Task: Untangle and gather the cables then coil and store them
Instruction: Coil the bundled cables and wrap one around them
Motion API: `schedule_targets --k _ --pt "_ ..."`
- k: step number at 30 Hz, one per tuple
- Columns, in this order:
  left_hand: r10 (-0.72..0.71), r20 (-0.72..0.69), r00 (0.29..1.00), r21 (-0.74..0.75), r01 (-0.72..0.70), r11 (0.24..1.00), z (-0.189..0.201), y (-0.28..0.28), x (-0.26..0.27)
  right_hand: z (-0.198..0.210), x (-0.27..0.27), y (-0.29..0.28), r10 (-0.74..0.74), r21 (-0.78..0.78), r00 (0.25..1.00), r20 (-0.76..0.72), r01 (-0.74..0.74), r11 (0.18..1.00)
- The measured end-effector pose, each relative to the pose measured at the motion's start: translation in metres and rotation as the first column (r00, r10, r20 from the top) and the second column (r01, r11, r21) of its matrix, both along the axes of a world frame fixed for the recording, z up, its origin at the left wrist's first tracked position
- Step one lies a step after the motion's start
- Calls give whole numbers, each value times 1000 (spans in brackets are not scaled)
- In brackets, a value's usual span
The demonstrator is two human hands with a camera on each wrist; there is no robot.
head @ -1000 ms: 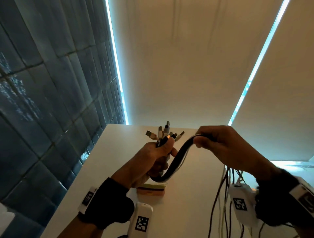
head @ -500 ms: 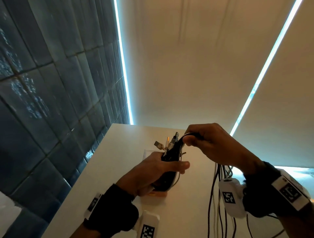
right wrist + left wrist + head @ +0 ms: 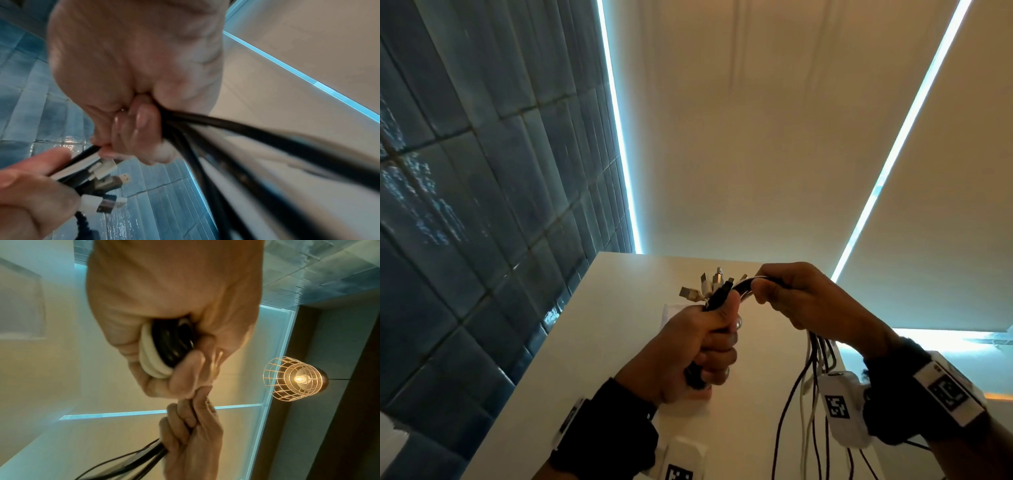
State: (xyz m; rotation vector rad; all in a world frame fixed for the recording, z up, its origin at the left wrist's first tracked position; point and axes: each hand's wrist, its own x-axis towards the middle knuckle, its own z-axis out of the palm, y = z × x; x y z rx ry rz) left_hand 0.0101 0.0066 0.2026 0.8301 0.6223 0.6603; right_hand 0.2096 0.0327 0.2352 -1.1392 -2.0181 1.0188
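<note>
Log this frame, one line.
left hand: grips cable bundle | right hand: pinches cables | tails hang below | phase: coiling

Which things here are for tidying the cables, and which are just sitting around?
For the job:
- cables
- plugs fanned out above the left hand
- right hand, gripping the cables

Just there:
- table
- lamp
- tiled wall
</note>
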Motion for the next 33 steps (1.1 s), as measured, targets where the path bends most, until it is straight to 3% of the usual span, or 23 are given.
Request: schedule_targets --k 4,7,9,11,14,16,18,21,25,28,33 --pt "139 3 990 8 -140 990 6 6 -9 -18 9 -8 1 -273 958 -287 -83 958" --pt "263 49 964 -29 -262 965 4 15 -19 -38 16 -13 -24 -308 931 -364 -97 946" --pt "324 40 945 -45 -322 946 -2 19 -21 -47 13 -17 -82 -292 927 -365 -30 956" --pt "352 5 936 -17 -352 936 -6 22 -18 -48 3 -21 -184 -193 928 -323 126 973" --pt "369 -87 925 48 -366 929 -10 24 -7 -42 -22 -28 -319 149 927 -196 350 925" --pt "374 -138 917 47 -371 927 -15 26 1 -40 -40 -32 -311 346 944 -112 331 878" --pt "358 -171 918 50 -355 933 -21 26 9 -44 -55 -34 -242 478 969 55 187 858" --pt "402 -170 900 -6 -409 912 -28 27 16 -48 -67 -35 -203 455 909 363 17 890" --pt "462 -176 869 -71 -480 874 -36 31 20 -50 -77 -38 -214 381 791 573 -26 924" --pt "579 -106 809 -105 -588 802 -40 37 18 -62 -78 -38 -218 390 802 557 -21 921" --pt "682 67 728 -191 -662 725 -38 46 10 -86 -65 -44 -171 163 953 251 132 978"
